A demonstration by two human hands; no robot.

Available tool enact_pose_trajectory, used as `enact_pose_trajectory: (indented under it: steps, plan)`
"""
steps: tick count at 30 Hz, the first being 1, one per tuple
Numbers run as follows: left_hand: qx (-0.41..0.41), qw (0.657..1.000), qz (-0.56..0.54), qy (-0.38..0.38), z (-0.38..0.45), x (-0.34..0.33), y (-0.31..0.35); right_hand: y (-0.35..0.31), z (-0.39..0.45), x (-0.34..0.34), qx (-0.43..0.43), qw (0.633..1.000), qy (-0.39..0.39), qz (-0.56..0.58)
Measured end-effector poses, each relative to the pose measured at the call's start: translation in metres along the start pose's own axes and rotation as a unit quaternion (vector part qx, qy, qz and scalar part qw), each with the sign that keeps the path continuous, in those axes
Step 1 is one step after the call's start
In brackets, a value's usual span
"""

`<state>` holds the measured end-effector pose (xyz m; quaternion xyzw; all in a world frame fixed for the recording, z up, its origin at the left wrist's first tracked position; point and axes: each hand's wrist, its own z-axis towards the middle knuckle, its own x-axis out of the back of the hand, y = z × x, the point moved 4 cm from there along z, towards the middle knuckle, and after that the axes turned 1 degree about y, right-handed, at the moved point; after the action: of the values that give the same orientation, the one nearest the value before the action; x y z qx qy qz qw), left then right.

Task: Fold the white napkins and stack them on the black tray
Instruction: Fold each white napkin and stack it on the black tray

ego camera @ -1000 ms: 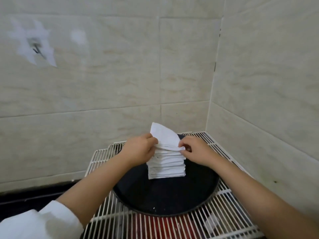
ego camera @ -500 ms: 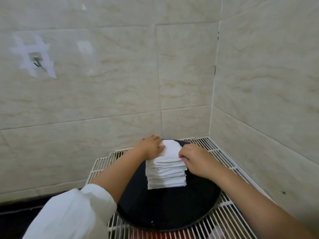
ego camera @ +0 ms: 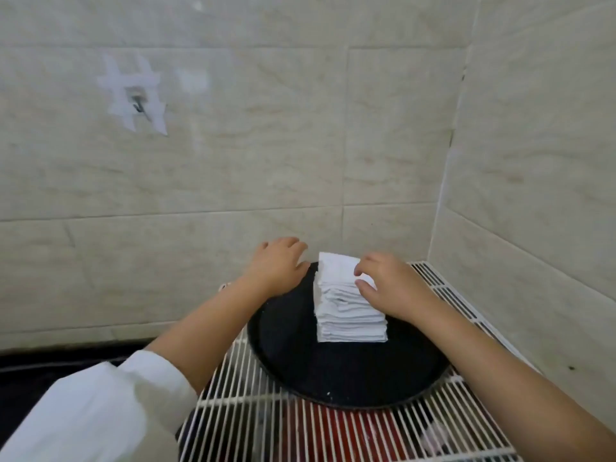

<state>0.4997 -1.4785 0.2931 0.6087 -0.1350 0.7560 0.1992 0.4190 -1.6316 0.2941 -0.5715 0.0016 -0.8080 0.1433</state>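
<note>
1 napkin stack [ego camera: 350, 315], unlabelled black tray [ego camera: 350, 378]

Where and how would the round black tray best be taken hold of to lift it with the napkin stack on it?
Grip the round black tray by its raised rim at opposite left and right edges, hands coming in from both sides. The tall stack of folded white napkins sits right of centre and far back, so a level two-sided hold probably keeps it from toppling.

napkin stack [ego camera: 350, 315]: white folded napkins, many layers, upright, slightly uneven edges, standing on tray, toward its far half
top napkin [ego camera: 336, 270]: flat, folded
black tray [ego camera: 350, 378]: round, dark, low rim, lying flat under the stack
</note>
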Motion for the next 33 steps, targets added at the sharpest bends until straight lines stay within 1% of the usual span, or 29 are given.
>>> enact_pose_trajectory:
  steps: [2,4,6,9,12,15,17,19,23,26,28,33]
  plan:
    - [0.019,0.997,0.078,0.017,-0.04,0.015,-0.029,-0.038,0.008,0.003,0.022,1.0,0.011,0.007]
    - [0.06,0.993,0.103,0.023,-0.09,0.03,-0.064,-0.092,0.013,-0.001,0.061,0.997,0.023,0.027]
    - [0.12,0.986,0.117,0.019,-0.152,0.043,-0.106,-0.16,0.013,-0.012,0.112,0.992,0.018,0.048]
    - [0.221,0.965,0.14,0.016,-0.268,0.061,-0.175,-0.283,-0.002,-0.041,0.199,0.976,-0.006,0.084]
    - [0.329,0.93,0.162,-0.003,-0.408,0.076,-0.242,-0.424,-0.036,-0.068,0.28,0.95,-0.041,0.13]
    - [0.439,0.881,0.177,-0.021,-0.554,0.092,-0.294,-0.561,-0.087,-0.085,0.368,0.913,-0.09,0.154]
    - [0.511,0.84,0.178,-0.022,-0.649,0.106,-0.317,-0.646,-0.122,-0.093,0.426,0.884,-0.108,0.16]
    - [0.577,0.798,0.171,-0.026,-0.733,0.117,-0.33,-0.72,-0.157,-0.102,0.477,0.855,-0.129,0.156]
    - [0.678,0.714,0.174,-0.037,-0.89,0.137,-0.348,-0.862,-0.233,-0.118,0.573,0.79,-0.16,0.151]
    - [0.736,0.651,0.186,-0.019,-0.994,0.15,-0.367,-0.964,-0.29,-0.132,0.635,0.738,-0.162,0.16]
    - [0.763,0.615,0.199,-0.017,-1.054,0.162,-0.387,-1.032,-0.321,-0.142,0.667,0.708,-0.162,0.168]
    - [0.819,0.535,0.209,-0.006,-1.189,0.213,-0.464,-1.219,-0.378,-0.154,0.723,0.64,-0.175,0.193]
